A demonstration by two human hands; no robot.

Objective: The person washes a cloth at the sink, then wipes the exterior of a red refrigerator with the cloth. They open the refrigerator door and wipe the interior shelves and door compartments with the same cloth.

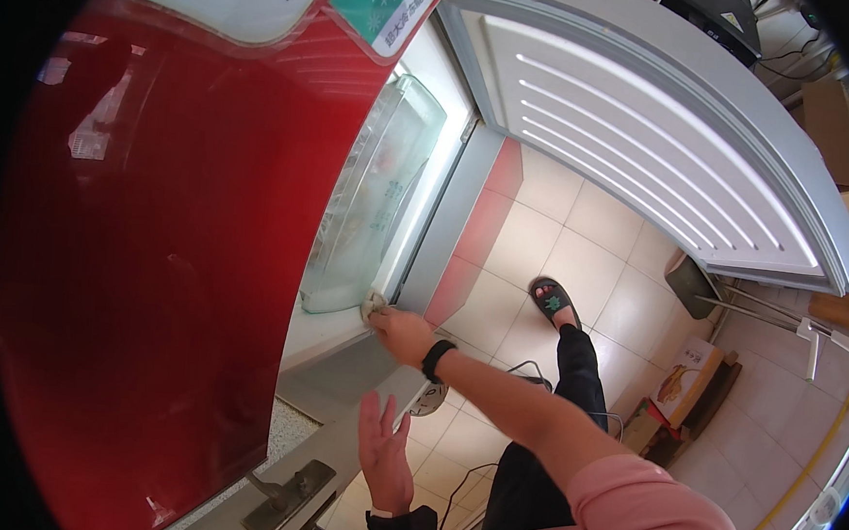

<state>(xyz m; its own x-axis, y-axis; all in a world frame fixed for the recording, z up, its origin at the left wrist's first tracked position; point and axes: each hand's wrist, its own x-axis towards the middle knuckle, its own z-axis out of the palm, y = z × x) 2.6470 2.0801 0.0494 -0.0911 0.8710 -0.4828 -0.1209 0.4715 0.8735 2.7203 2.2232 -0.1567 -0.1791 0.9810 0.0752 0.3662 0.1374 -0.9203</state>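
Observation:
My right hand (402,335), a black band at its wrist, presses a crumpled pale cloth (373,306) against the lower corner of the white inner frame of an open refrigerator compartment. Right above the cloth is a clear plastic drawer front (377,204), with bags faintly visible behind it. My left hand (386,448) is raised below, fingers apart and holding nothing, with a black strapped device at its wrist. The white ribbed inner side of the refrigerator door (643,140) is swung out to the right. A glossy red door (177,250) fills the left side.
A grey metal fitting (288,499) lies on the ledge at the bottom left. Printed cardboard boxes (687,383) stand by the tiled wall at right, near a dark-headed long-handled tool (691,285). My slippered foot (555,302) is on the floor tiles.

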